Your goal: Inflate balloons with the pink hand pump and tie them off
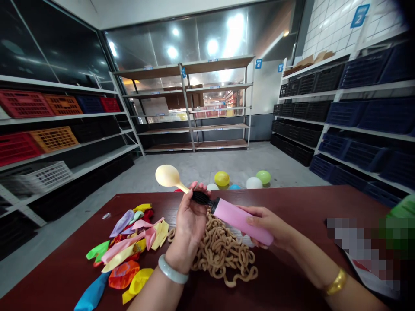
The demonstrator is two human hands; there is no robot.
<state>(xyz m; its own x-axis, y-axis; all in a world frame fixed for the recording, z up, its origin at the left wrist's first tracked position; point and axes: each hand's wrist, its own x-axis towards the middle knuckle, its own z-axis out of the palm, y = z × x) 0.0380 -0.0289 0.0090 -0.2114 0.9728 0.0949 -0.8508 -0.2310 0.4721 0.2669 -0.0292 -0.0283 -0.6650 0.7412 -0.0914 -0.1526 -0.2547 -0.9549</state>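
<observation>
Looks like inflating: pale balloon (167, 176), partly filled, on pump (240, 219) nozzle above table (285, 280). Left hand (193, 218) half-curled, pinching neck at nozzle; right hand (264, 222) wraps barrel. Next stroke likely needs neck sealed.

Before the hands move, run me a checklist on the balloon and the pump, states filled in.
1. Cream balloon swollen at its round end: ok.
2. Left hand holding at the balloon's neck: ok.
3. Right hand gripping the pink pump: ok.
4. Neck sealed on the pump's black end: cannot tell, fingers hide the join.
5. Table bare below the pump: not ok, a brown cord pile lies there.
</observation>
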